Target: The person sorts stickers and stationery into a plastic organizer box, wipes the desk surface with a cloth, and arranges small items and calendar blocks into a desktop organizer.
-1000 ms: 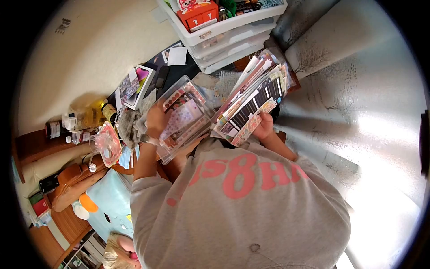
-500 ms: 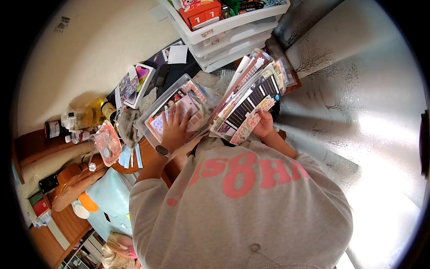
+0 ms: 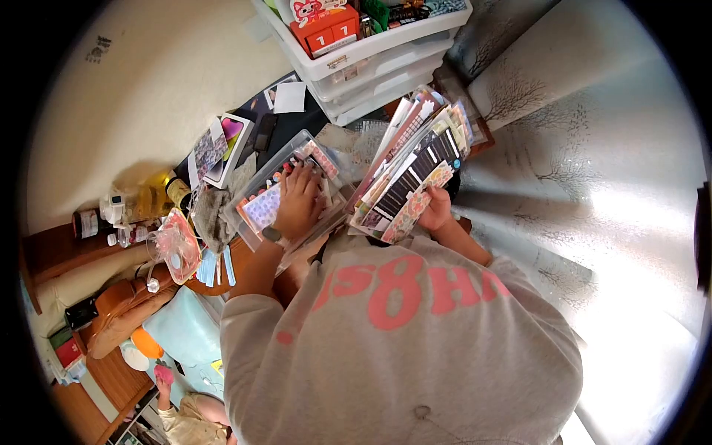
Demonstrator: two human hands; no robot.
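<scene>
A clear plastic case with sticker sheets in it lies before my chest. My left hand rests palm down inside it, fingers spread over the sheets, and wears a dark watch. Left of that hand shows a purple patterned sheet. My right hand is closed on the lower right edge of a thick fanned stack of sticker sheets, with a flowered strip outermost. The stack leans beside the case; its lower left edge is close to the case's right side.
White drawers topped with a red box stand behind. A phone box, grey cloth and bottles lie to the left. A curtain hangs at right. Another person is at lower left.
My left hand, blurred at the case's left side earlier, has moved right across the sheets. My right hand keeps its hold on the stack. The other person's arm now reaches up with something pink.
</scene>
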